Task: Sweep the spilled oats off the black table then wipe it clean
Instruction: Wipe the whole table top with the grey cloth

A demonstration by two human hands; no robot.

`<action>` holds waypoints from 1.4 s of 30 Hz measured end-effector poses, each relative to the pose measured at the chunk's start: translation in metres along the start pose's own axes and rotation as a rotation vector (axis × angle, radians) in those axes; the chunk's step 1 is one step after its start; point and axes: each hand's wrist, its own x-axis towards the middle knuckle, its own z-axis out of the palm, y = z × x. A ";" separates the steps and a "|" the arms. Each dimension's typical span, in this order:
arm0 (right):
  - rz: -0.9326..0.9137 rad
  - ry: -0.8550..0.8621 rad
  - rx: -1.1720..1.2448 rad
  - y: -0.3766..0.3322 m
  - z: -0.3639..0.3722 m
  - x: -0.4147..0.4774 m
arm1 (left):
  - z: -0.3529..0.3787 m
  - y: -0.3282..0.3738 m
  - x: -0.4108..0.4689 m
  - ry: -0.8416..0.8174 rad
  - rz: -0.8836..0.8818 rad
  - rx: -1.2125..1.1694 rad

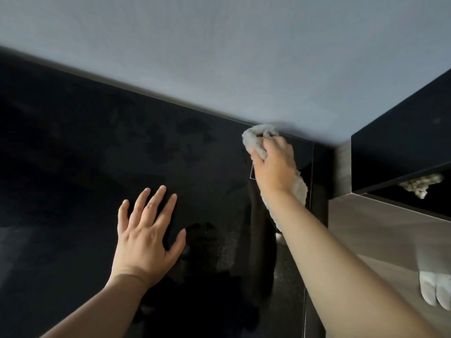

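Head view looks down on a glossy black tabletop (85,154) that meets a pale grey wall (219,57) along its far edge. The right hand (273,164) reaches to the far right corner, its fingers curled round a bunched beige cloth (258,137) pressed to the surface just beside the wall; a loose end of the cloth trails back under the wrist. The left hand (146,237) lies flat on the tabletop nearer the person, fingers straight and spread, holding nothing. No oats can be seen anywhere on the black surface, so the work looks to be in its wiping stage, yet dull smears (170,142) show across the middle of the gloss. Several things could go wrong from here. Any fine grains left could be pushed into the seam where tabletop and wall meet, if the cloth is driven straight at the corner. The trailing end could drag streaks behind the wrist. The bracing left palm is likely to leave prints on so shiny a surface, which would then need another pass. To the right stands a dark cabinet (402,142), close enough that a wide stroke might knock the knuckles against it.
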 end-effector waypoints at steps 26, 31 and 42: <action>-0.167 -0.054 -0.008 -0.020 -0.017 -0.137 | -0.001 -0.002 0.000 0.008 -0.019 0.009; -0.180 -0.066 0.297 -0.007 -0.047 -0.160 | -0.001 -0.002 -0.002 0.011 -0.023 0.009; 0.128 0.000 -0.232 0.005 -0.008 -0.118 | 0.001 -0.003 -0.002 0.037 -0.030 0.014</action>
